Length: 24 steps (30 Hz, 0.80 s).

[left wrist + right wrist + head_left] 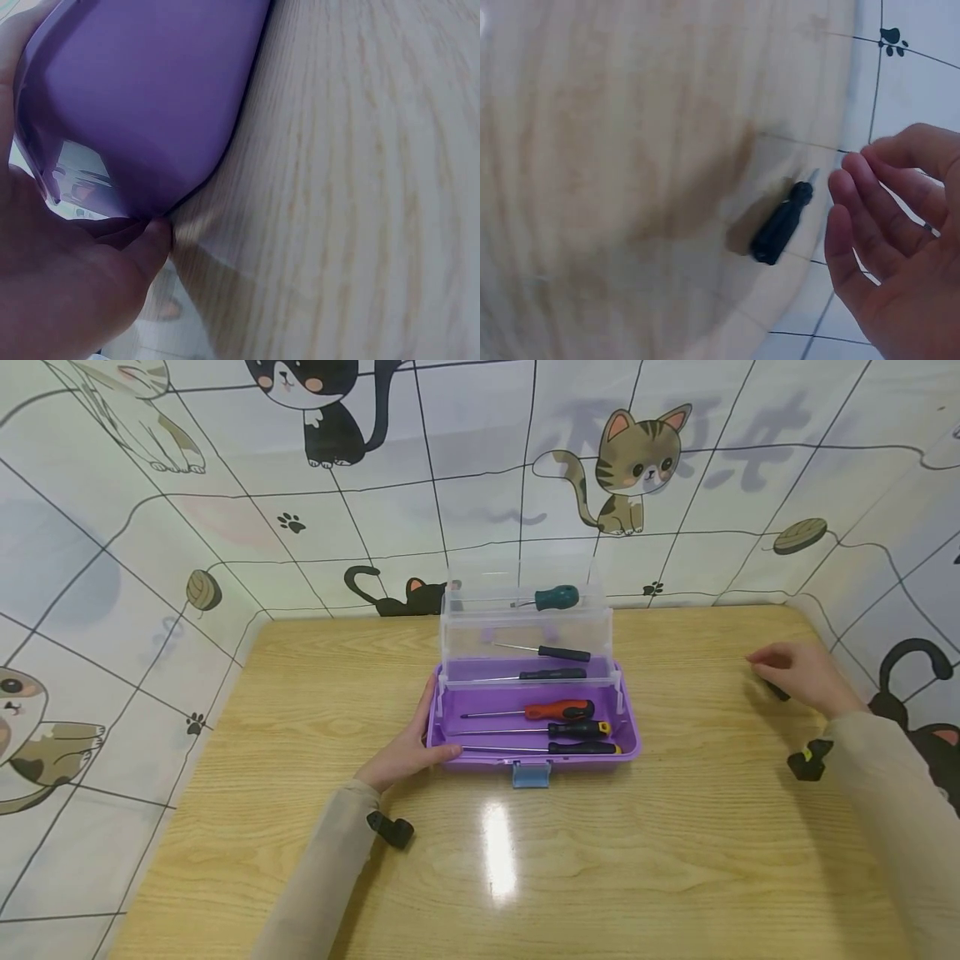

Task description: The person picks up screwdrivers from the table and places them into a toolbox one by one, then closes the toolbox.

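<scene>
A purple toolbox (630, 750) with a raised clear lid (465, 639) stands on the table. My left hand (401, 753) grips its left end, thumb over the front rim; in the left wrist view, fingers (154, 244) bend against the purple wall. Inside lie a red-and-black screwdriver (562, 710) and two black screwdrivers with yellow ends (579, 730). Over at the right, my right hand (802, 672) hovers near a small black-handled screwdriver (781, 225) on the table. Its fingers are loosely bent, apart from that screwdriver and holding nothing.
A green-handled screwdriver (557, 597) and black ones (564, 653) show at the lid and the back of the box. A blue latch (531, 775) hangs at the front. Cat-print sheeting (480, 518) borders the wooden table (337, 685) at the back and sides.
</scene>
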Tool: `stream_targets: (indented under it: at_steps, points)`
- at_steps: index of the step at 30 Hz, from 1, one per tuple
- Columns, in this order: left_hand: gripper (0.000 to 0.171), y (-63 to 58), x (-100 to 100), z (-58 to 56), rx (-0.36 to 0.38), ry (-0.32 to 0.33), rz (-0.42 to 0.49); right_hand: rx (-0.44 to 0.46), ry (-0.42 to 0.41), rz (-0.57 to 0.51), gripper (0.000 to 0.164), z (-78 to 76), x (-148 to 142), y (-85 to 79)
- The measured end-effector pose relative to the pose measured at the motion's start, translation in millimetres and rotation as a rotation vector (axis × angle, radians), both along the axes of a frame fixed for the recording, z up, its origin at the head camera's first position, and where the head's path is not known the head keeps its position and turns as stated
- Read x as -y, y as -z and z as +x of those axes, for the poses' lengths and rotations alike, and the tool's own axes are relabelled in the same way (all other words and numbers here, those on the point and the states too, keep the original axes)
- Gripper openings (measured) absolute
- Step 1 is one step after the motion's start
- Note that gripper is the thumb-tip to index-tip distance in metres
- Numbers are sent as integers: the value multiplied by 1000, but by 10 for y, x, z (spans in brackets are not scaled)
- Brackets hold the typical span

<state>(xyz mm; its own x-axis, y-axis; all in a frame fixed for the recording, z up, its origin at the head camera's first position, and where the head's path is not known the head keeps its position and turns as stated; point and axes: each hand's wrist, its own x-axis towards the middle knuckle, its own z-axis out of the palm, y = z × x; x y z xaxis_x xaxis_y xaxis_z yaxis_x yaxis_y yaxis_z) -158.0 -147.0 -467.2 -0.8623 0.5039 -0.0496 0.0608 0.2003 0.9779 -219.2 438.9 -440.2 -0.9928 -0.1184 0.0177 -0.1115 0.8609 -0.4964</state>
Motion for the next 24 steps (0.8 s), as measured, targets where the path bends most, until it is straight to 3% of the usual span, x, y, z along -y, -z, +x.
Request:
stream_targets:
  at_steps: [9, 18, 24]
  points:
    - [111, 12, 1, -6, 11, 1, -1, -16, 135, -65, 36, 117, -48, 157]
    - [112, 21, 5, -10, 23, 1, 3, 21, 188, -112, 44, 190, -87, 244]
    - [112, 24, 7, -15, 19, -3, 8, 61, 194, -85, 45, 161, -110, 293]
